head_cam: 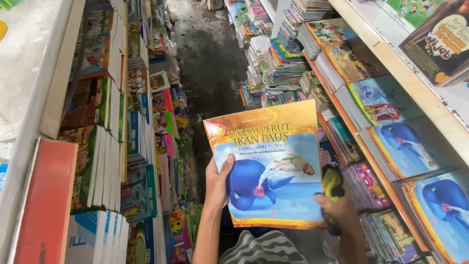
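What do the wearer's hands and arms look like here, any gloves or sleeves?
No gloves on the left hand; its forearm is uncovered to the frame edge, with no watch or ring visible. The right hand is motion-blurred and partly hidden by a yellow-and-black object, so details there can't be told. A grey-and-white striped garment shows at the bottom edge.
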